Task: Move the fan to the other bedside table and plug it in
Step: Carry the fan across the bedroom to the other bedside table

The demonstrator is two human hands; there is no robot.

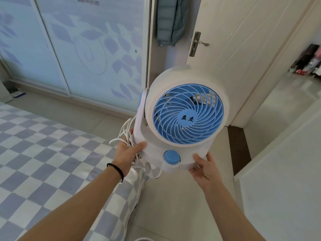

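We carry the fan [184,115] in mid-air, left hand [127,150] gripping base and bundled cord [124,134], right hand [205,168] clasping its base; placing and plugging remain.

Smooth plastic in my hands

I'm gripping a fan [186,108] of smooth matt white plastic with a blue plastic grille [188,114]; its rubbery white cord [125,134] is bunching against my left hand [127,152], above a soft woven checked bedspread [43,153].
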